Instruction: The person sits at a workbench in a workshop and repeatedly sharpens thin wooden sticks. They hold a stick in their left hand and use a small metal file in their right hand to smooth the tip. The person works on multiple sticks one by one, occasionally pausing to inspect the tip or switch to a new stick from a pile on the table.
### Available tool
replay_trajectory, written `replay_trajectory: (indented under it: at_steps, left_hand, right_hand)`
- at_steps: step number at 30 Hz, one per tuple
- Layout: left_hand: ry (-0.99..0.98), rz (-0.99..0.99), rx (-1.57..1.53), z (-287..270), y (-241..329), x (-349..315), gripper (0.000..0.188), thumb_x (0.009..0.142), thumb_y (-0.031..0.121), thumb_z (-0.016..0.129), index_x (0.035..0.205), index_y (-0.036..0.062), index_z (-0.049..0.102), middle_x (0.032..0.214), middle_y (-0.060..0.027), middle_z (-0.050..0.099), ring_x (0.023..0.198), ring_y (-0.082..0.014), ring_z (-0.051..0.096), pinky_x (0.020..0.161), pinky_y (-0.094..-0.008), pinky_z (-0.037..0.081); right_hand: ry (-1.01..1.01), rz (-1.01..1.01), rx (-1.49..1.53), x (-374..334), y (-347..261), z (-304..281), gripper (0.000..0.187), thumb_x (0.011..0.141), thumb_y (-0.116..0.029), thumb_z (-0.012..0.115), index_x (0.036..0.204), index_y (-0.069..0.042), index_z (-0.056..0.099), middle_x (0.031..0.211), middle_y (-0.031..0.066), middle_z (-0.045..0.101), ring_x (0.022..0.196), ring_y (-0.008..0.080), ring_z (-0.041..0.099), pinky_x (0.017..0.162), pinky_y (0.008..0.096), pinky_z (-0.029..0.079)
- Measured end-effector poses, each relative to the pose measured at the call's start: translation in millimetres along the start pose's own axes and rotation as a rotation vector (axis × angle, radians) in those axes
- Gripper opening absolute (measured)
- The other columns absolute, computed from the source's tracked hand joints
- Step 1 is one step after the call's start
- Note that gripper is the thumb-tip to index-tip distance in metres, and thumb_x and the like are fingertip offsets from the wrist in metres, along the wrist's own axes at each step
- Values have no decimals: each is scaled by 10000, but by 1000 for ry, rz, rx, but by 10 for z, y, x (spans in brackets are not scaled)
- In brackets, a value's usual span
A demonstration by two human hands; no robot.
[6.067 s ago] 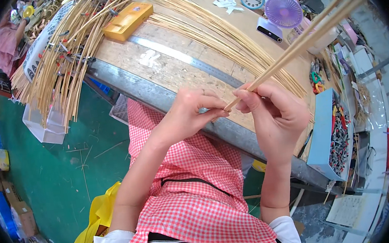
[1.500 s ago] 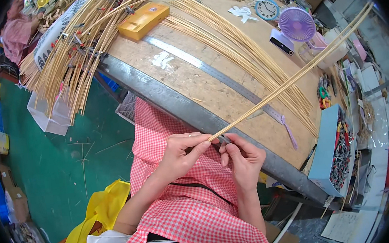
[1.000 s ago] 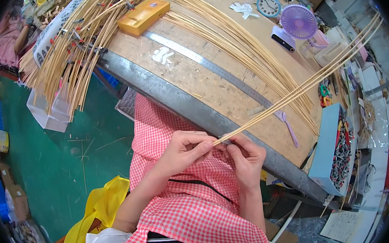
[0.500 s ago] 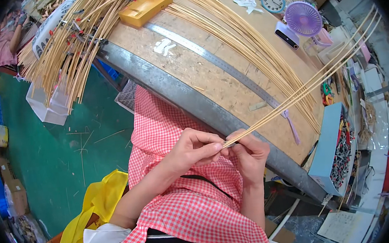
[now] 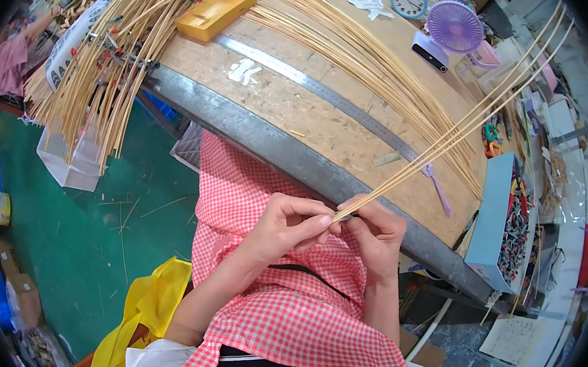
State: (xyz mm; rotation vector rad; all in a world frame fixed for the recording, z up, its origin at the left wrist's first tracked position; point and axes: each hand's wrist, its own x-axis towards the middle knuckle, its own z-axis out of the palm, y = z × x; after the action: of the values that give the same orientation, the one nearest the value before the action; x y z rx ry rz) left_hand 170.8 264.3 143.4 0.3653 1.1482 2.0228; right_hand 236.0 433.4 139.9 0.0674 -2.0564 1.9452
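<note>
Three long thin bamboo strips (image 5: 438, 150) are held together at their near ends, in front of my red-checked apron (image 5: 312, 308). My left hand (image 5: 294, 227) pinches the very tips between thumb and fingers. Just beside it, my right hand (image 5: 376, 231) is closed on the same strips from below, its thumb and fingers near the tips. A small dark piece shows between the two hands; its kind is too hidden to tell. From there the strips run up to the right over the table and fan apart at their far ends.
On the table (image 5: 280, 104) lie a steel ruler (image 5: 321, 90), a strip bundle (image 5: 367, 58) and a yellow box (image 5: 216, 12). A purple fan (image 5: 455, 26) and blue clock (image 5: 409, 1) stand behind. At right is a blue box (image 5: 494, 222) of clips; at left, clipped strips (image 5: 100, 81) overhang the edge.
Both hands stay closed at the strips' near ends with almost no movement. The strips' far ends have swung slightly and spread a little; the whole view has shifted slightly.
</note>
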Motion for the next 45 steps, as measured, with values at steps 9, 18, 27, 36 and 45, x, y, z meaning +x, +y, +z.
replay_trajectory:
  at_steps: [9, 18, 27, 36, 45]
  left_hand:
    - [-146, -100, 29, -182, -30, 31, 177, 907, 122, 590, 926, -36, 669, 616, 26, 516, 498, -20, 386, 435, -183, 261]
    - [-147, -3, 168, -274, 18, -14, 172, 924, 123, 574, 943, -27, 657, 616, 15, 535, 495, -27, 433, 428, -184, 316]
    - [72, 574, 910, -148, 260, -21, 170, 789, 99, 689, 936, 18, 664, 866, -102, 668, 777, -231, 660, 672, -310, 522]
    - [90, 708, 1101, -188, 129, -80, 121, 786, 176, 667, 818, 60, 654, 736, -72, 620, 703, -250, 623, 588, -351, 487]
    - [21, 768, 999, -234, -66, 9, 167, 795, 239, 651, 802, 73, 634, 749, -63, 606, 718, -266, 605, 589, -387, 454]
  right_hand:
    - [49, -57, 308, 218, -108, -159, 169, 831, -29, 637, 958, 83, 652, 944, 181, 647, 762, 212, 615, 669, 291, 498]
    - [-38, -89, 494, 250, -75, -50, 88, 815, 18, 642, 876, 80, 648, 815, 175, 620, 653, 184, 592, 567, 257, 479]
    - [251, -18, 83, 160, -113, 221, 84, 795, 135, 564, 819, 71, 612, 807, 144, 608, 606, 152, 572, 556, 250, 479]
    - [237, 29, 39, 31, 9, 258, 116, 781, 146, 565, 858, 73, 613, 817, 148, 608, 637, 164, 582, 570, 241, 476]
    - [294, 343, 141, 29, -153, 323, 71, 818, 92, 523, 778, 76, 580, 750, 116, 598, 637, 194, 580, 561, 300, 518]
